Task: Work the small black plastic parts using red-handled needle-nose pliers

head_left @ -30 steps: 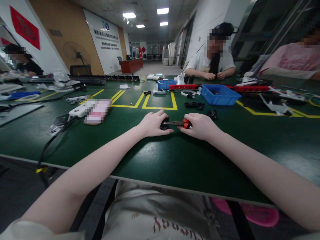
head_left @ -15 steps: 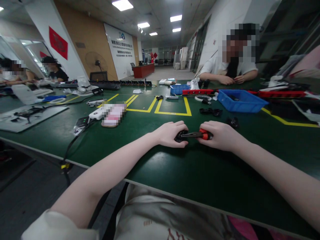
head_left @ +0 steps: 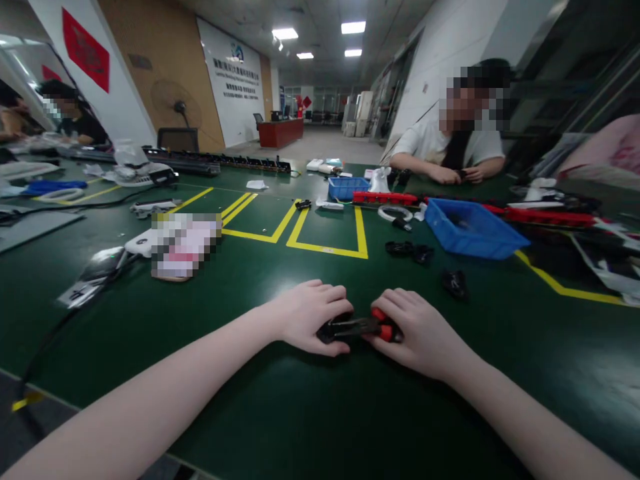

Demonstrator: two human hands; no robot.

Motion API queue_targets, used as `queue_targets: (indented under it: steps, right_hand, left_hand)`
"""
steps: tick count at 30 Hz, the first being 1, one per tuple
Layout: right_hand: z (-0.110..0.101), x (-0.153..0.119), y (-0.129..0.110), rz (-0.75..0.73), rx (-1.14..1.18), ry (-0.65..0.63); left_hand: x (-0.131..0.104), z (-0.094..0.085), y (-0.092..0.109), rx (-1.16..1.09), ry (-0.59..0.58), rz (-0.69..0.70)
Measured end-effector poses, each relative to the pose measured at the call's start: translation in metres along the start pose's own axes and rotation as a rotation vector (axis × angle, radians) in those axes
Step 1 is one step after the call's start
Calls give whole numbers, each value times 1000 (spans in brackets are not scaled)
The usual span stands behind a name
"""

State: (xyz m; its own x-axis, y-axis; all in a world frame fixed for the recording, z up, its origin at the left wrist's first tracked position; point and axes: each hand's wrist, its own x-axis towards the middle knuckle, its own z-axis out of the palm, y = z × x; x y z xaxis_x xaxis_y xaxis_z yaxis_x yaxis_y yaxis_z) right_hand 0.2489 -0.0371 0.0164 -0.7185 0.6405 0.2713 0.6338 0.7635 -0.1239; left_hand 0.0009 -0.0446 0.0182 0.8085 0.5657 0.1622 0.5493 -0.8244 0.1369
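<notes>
Fingers [head_left: 334, 295] of the left hand [head_left: 311, 319] curl round a small black part [head_left: 326, 331], thumb below it, toward the near edge of the bench [head_left: 280, 413]. Just beside it, the right hand [head_left: 414, 332] is closed round the red handles of the pliers [head_left: 367, 325]. The pliers' nose points left and meets the black part; blur hides whether the jaws grip it, so I cannot tell. Both hands are low over the bench, well apart from its far edge.

Beyond the right hand, toward the bench's far right corner, lie a black clip [head_left: 454, 285], a black bundle [head_left: 409, 251] and a blue bin [head_left: 483, 241]. A smaller blue tray [head_left: 347, 188] sits nearer the far edge, beside a red strip [head_left: 385, 199]. Yellow tape [head_left: 327, 251] marks the bench between the hands and that edge. Toward the left edge lies a pink phone [head_left: 183, 257], near a black cable [head_left: 47, 341] running over the near edge. A co-worker [head_left: 420, 143] sits at the far edge, hands together.
</notes>
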Motion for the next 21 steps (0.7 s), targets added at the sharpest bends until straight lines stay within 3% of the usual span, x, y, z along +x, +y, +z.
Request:
queue_targets:
  steps: [11, 16, 21]
  right_hand:
    - [-3, -5, 0, 145, 221, -38]
    - [-4, -9, 6, 184, 279, -31]
    - [14, -18, 27, -30, 141, 111]
  left_hand:
    - [0, -3, 6, -186, -38, -130]
    - [-2, 12, 2, -242, -16, -169]
    - [1, 33, -6, -171, 164, -81]
